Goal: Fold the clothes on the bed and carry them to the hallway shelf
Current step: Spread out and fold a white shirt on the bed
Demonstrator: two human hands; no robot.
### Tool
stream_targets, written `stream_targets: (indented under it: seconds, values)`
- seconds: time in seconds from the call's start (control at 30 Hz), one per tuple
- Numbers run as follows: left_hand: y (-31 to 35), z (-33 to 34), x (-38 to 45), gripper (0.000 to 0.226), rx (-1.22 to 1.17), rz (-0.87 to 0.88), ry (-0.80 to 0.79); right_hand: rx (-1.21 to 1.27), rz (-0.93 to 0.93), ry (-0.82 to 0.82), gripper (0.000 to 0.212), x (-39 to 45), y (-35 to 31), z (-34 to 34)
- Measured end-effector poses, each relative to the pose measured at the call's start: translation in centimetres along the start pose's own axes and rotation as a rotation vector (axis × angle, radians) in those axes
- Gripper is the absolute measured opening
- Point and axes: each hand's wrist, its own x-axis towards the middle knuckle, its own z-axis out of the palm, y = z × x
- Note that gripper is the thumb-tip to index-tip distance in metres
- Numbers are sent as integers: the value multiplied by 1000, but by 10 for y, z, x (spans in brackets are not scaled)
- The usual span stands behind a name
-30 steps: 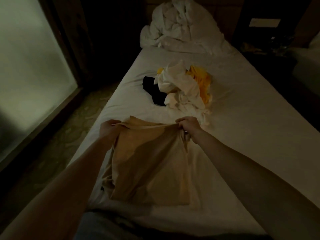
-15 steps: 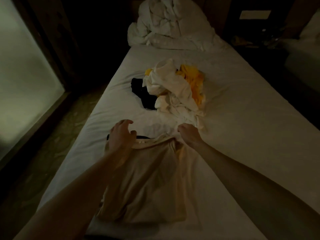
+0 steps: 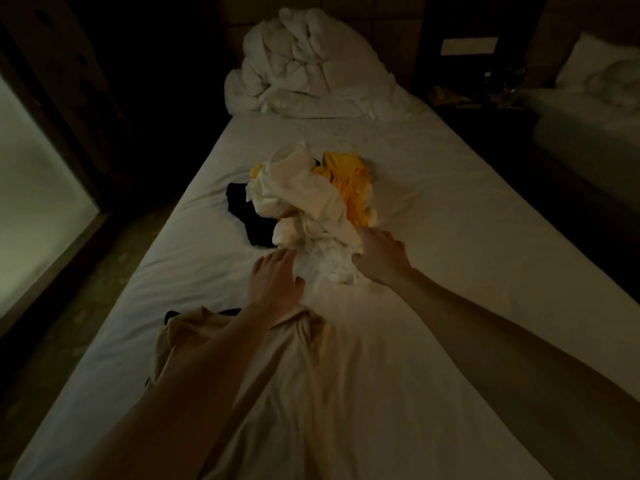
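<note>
White crumpled garment (image 3: 322, 258) at the near edge of the clothes pile (image 3: 311, 202) mid-bed looks like the next pick, tan shirt (image 3: 277, 375) lying folded nearer, with left hand (image 3: 273, 282) and right hand (image 3: 379, 256) both spread, empty, reaching to grab it.

Two hands: left hand (image 3: 275, 282), right hand (image 3: 381, 259); one tan garment (image 3: 301, 393); one clothes heap (image 3: 311, 209); one bundled duvet (image 3: 298, 67); one bed (image 3: 467, 237)
</note>
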Motion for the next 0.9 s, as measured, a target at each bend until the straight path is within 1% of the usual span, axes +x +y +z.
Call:
stream_targets:
  seconds: [0.23,0.33,0.4,0.47,0.53,0.57,0.63,0.7,0.77,0.8,0.9]
  values:
    - [7,25,58,62,81,5,19,-41,-31,5,64,66,12,12]
    - [2,41,80,61,102,4,40,-36,-53,-9,70,96,12,27]
    - [-4,50,95,63,113,12,61,-35,-61,-19,81,116,9,37]
    - [-11,59,109,63,109,24,73,-46,-82,33,90,134,2,46]
    - [-18,67,122,62,83,22,89,-28,-118,117,93,151,-9,53]
    - [-22,70,128,61,70,20,100,-2,-134,152,91,159,-15,56]
    - [-28,73,136,61,57,30,130,7,-159,205,81,171,-28,62]
    - [-33,72,142,61,41,61,160,-43,-163,238,65,179,-38,67]
    - [-35,69,146,56,13,72,203,-16,-161,286,46,179,-43,71]
    - [-36,67,147,51,-6,59,225,18,-166,314,41,177,-43,70]
    - [-32,57,142,41,-82,-3,259,86,-219,404,41,159,-40,60]
